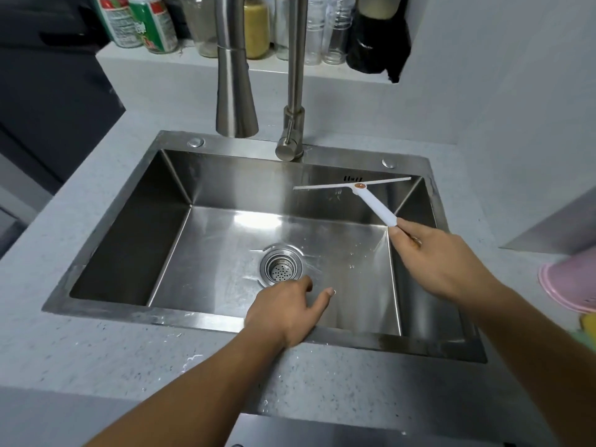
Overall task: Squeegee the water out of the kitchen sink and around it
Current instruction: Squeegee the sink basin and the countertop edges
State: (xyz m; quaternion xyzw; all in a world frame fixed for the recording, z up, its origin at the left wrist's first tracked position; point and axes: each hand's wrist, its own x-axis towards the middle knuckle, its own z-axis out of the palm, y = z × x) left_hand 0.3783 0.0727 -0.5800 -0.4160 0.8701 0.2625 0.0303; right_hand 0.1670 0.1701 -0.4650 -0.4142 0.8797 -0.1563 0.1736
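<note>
Fingers point(325, 296) of left hand point(283, 312) apart, empty, hovering over near sink point(106, 227) edge by drain point(281, 269). Right hand point(438, 256) fingers clamped on squeegee point(367, 196) handle; blade high against far wall, right side. Step looks like wall wiping. Next: likely drag blade down toward drain, keep contact.

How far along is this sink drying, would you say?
Probably early to midway. The right hand holds the squeegee with its blade high against the sink's back wall, so that wall is in hand. The left hand rests open at the front rim. Droplets still show on the floor near the drain and on the counter in front, so those are left.
</note>
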